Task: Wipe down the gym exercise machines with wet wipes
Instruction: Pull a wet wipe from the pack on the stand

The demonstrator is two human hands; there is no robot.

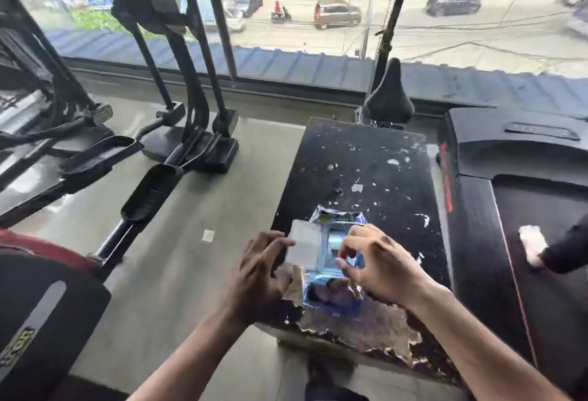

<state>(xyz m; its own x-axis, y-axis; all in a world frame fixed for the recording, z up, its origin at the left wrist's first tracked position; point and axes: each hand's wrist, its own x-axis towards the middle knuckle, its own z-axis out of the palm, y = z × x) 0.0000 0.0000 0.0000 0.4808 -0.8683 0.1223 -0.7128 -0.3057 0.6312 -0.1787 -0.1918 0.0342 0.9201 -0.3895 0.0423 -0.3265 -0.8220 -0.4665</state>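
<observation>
A shiny blue wet-wipe pack lies on a worn black padded bench. Its white flap is folded open to the left. My left hand holds the flap's edge with its fingertips at the pack's left side. My right hand hovers over the pack's opening, thumb and forefinger curled toward each other as if pinching at it. Whether a wipe is between those fingers cannot be seen.
An elliptical trainer with black pedals stands to the left on the grey floor. A treadmill lies to the right, with another person's bare foot on its belt. A bike saddle stands behind the bench before the window.
</observation>
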